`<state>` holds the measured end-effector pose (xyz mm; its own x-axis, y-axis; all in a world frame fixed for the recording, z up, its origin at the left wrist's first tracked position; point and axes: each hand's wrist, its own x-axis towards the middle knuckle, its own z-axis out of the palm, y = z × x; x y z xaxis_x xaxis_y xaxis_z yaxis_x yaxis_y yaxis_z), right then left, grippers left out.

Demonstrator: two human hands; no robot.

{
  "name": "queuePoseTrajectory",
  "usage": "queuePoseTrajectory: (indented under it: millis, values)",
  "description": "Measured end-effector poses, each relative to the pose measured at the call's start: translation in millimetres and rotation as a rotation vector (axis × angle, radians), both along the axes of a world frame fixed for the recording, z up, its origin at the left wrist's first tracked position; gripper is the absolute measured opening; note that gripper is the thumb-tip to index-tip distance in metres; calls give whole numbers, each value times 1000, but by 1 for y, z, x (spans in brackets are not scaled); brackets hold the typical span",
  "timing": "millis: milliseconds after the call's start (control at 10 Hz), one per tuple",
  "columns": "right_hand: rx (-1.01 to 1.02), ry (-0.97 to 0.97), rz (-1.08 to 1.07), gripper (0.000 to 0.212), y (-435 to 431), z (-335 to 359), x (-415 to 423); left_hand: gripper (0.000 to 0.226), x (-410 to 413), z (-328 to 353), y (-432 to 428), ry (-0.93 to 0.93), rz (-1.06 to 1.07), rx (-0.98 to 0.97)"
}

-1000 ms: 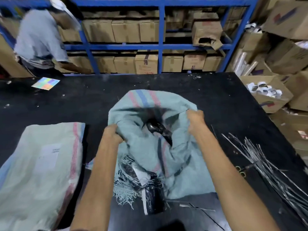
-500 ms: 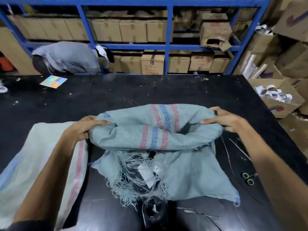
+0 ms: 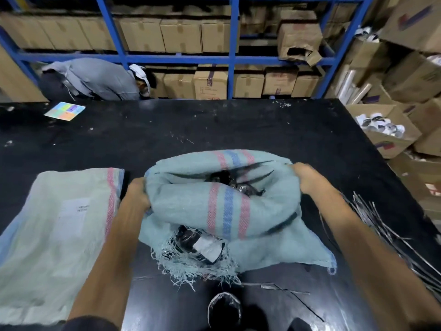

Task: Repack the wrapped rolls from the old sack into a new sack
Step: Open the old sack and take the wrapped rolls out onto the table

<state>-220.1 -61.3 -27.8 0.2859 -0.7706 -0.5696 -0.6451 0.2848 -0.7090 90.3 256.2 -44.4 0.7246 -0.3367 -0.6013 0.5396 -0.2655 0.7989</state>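
The old pale-green woven sack [image 3: 191, 201] with red and blue stripes lies bunched on the black table [image 3: 214, 130]. My left hand [image 3: 137, 193] grips its left side and my right hand [image 3: 307, 177] grips its right side. A black wrapped roll [image 3: 229, 181] shows in the sack's upper opening. Another black roll with a white label [image 3: 202, 244] sticks out of the frayed near end. A third roll end [image 3: 223, 306] stands at the table's near edge. The new flat sack [image 3: 55, 235] lies to the left.
A pile of thin metal strips [image 3: 386, 232] lies on the table at right. A coloured card [image 3: 64, 111] lies at far left. A person in grey [image 3: 95, 78] bends behind the table, before blue shelving [image 3: 176, 59] full of cartons. Open boxes [image 3: 381, 125] crowd the right.
The sack's rolled mouth has been pulled nearer and more bunched, and the black roll inside shows again. Both hands shifted closer together. The person behind stays bent low.
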Motion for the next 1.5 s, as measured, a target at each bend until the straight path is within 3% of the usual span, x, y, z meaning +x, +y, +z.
queuePoseTrajectory:
  millis: [100,200,300,400,500,600,700,900,1000,1100,1200,1300,1400,1500]
  values:
    - [97,-9,63,26,-12,-2,-32,37,48,-33,31,241,-31,93]
    - [74,-95,2,26,-5,-4,-22,36,37,-17,31,108,46,74]
    - [-798,304,181,42,32,3,2,65,-14,1,5,-821,-110,508]
    - [-1213,92,462,42,82,4,32,46,-73,7,-27,-1443,-500,386]
    - [-822,302,845,31,97,-28,42,34,-97,-15,-44,-1149,-1019,438]
    - [-569,459,1021,22,95,-54,22,46,-98,-31,-32,-1007,-1080,539]
    - [-550,457,997,24,92,-50,13,54,-91,-27,-21,-1022,-980,425]
    - [-466,386,1003,22,88,33,23,58,-79,48,-24,-855,-899,317]
    - [-407,426,1062,14,103,58,18,48,-75,66,-15,-800,-1086,400]
    - [-332,514,1120,23,125,49,9,35,-82,56,1,-659,-1346,612]
    - [-305,637,1150,41,153,18,-5,42,-107,31,18,-494,-1562,846]
    - [-292,731,1101,64,179,-24,-25,59,-138,-9,36,-531,-1656,1013]
    - [-322,718,982,83,195,-52,-42,82,-153,-42,52,-557,-1529,1085]
    - [-384,689,864,89,200,-71,-52,79,-159,-49,63,-651,-1335,1062]
